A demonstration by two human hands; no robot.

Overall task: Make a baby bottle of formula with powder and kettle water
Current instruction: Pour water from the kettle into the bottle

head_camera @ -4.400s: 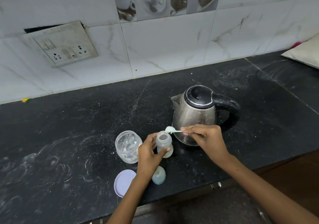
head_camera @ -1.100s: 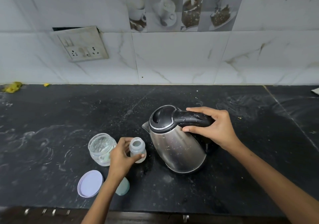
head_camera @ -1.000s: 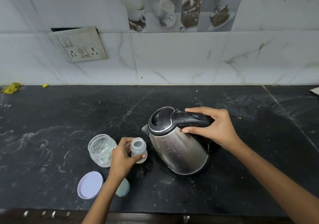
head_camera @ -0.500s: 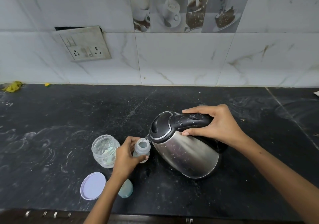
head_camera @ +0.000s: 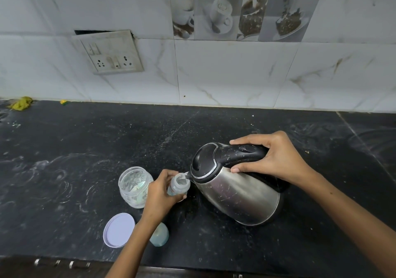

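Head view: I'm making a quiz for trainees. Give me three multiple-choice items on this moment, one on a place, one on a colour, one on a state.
1. Where does the round lilac lid lie?
A. on the black stone counter, in front of the clear glass jar
B. on the jar
C. on the kettle

2. What colour is the handle of the steel electric kettle?
A. red
B. black
C. white

3. How is the kettle held?
A. flat on the counter
B. upside down
C. tilted, spout at the small clear baby bottle

Answers: A, it lies flat beside the left hand's forearm. B, the right hand grips a black handle. C, the spout meets the bottle's mouth.
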